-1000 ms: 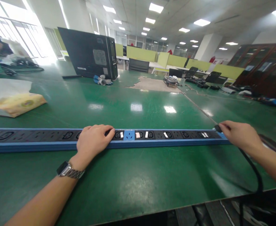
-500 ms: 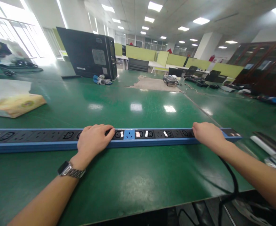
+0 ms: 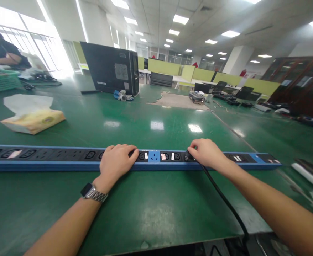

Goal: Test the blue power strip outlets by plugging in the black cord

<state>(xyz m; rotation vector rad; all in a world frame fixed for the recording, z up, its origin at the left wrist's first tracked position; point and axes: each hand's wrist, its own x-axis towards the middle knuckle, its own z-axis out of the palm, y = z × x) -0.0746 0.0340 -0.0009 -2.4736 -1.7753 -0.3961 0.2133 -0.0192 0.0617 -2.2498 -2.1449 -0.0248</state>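
A long blue and black power strip [image 3: 76,166] lies across the table, with several sockets facing up and small labels beside some of them. My left hand [image 3: 118,159], a metal-band watch on its wrist, is closed over the strip just left of the blue socket [image 3: 154,156]. To the right of that socket, my right hand [image 3: 207,153] pinches a black plug [image 3: 188,156] against the strip's top face. Whether the plug is fully seated cannot be seen. From it a black cable [image 3: 223,195] runs down over the table's near edge.
A tissue pack [image 3: 36,119] sits at the left. Behind it are a green basket [image 3: 3,82] and a seated person [image 3: 5,53]. A black computer case [image 3: 110,69] stands at the back, gloves [image 3: 123,95] beside it. Dark and white items [image 3: 308,174] lie at the right.
My right hand has moved left along the strip, bringing the plug and cable to a socket nearer the blue one. My left hand stays on the strip. The whole view has shifted slightly.
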